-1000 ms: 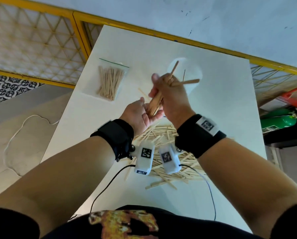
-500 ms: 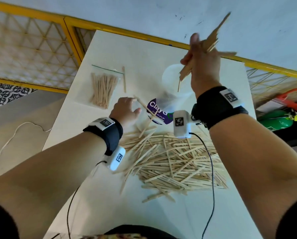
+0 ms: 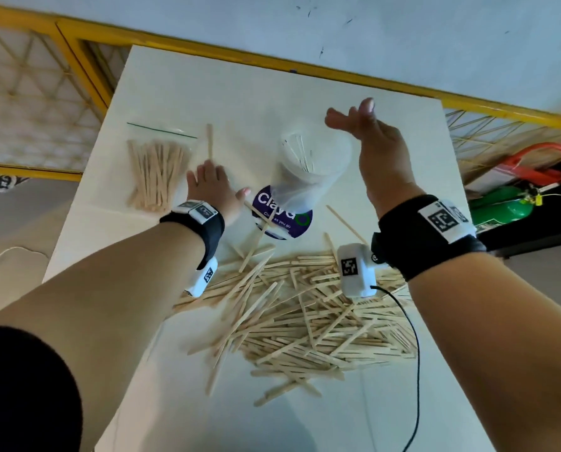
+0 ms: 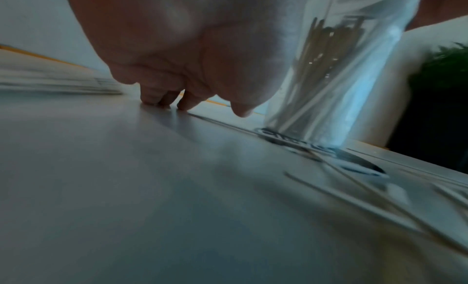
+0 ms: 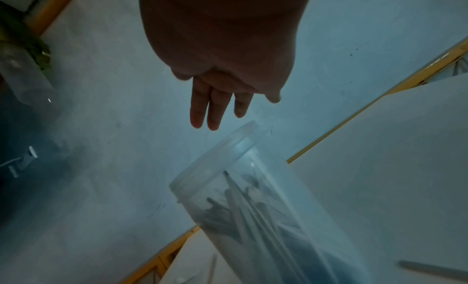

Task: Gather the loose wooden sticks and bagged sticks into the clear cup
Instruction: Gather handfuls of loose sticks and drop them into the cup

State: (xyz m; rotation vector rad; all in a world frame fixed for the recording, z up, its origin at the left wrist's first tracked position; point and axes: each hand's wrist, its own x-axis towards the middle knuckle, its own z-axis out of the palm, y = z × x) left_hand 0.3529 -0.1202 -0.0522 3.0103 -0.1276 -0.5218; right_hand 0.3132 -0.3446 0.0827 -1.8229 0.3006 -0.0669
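Hovering right hand point(image 3: 367, 138) fingers straight, left hand point(image 3: 212, 187) flat on table point(image 3: 386, 158)

Clear plastic cup point(image 3: 315, 171), pale wooden sticks point(image 3: 305, 318), smooth white table point(image 3: 181, 99)

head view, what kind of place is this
Hard to say for certain; probably a makeshift work corner, perhaps on a balcony or landing. A white table stands against a yellow railing with lattice panels, beside a plain scuffed wall; a green cylinder lies nearby.

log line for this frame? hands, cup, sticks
right hand: open, empty, above cup | left hand: open, fingertips on table | cup: some sticks inside | pile, bag: on table
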